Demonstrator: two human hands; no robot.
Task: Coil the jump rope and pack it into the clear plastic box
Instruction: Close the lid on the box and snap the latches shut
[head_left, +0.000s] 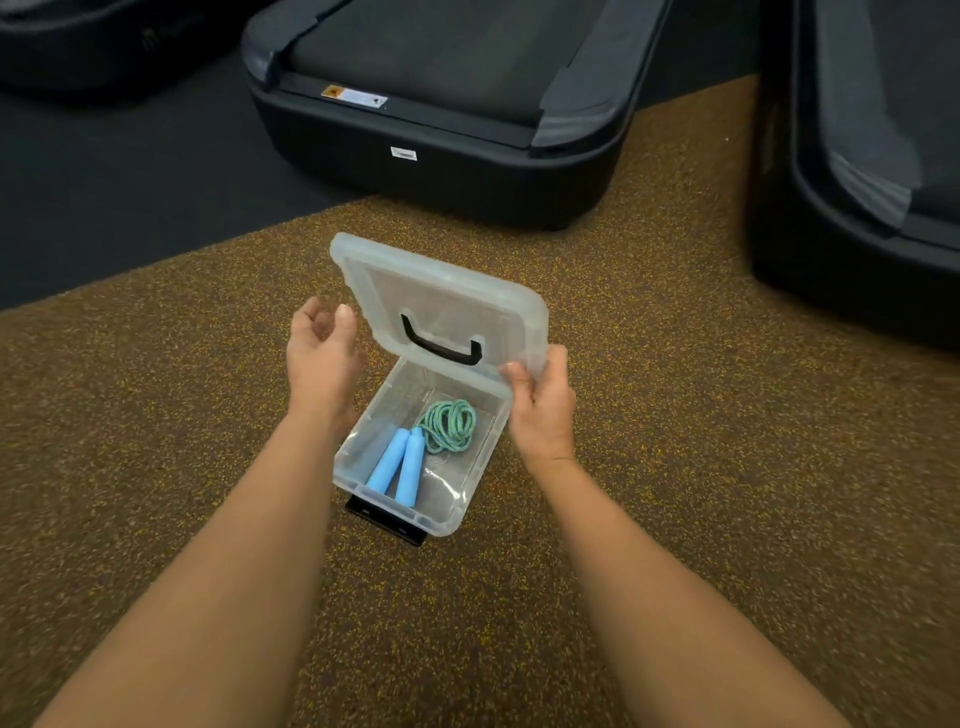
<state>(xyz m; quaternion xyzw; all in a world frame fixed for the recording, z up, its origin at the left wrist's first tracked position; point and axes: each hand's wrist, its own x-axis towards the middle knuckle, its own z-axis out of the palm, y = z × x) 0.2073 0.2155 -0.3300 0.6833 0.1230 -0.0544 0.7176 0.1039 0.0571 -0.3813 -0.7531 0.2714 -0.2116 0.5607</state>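
Observation:
The clear plastic box (363, 478) stands on the speckled brown floor. Inside lies the jump rope: its green cord (449, 425) is coiled at the far end and its two light blue handles (397, 465) lie side by side. The clear lid (441, 296), with a black carry handle (440, 344), is tilted above the box's far end. My right hand (540, 410) grips the lid's near right corner. My left hand (322, 353) hovers just left of the lid with its fingers apart, holding nothing.
A black latch (387, 522) sticks out under the box's near end. A black treadmill base (436, 104) stands behind the box, another (862, 171) at the right. Dark flooring (104, 197) begins at the left rear.

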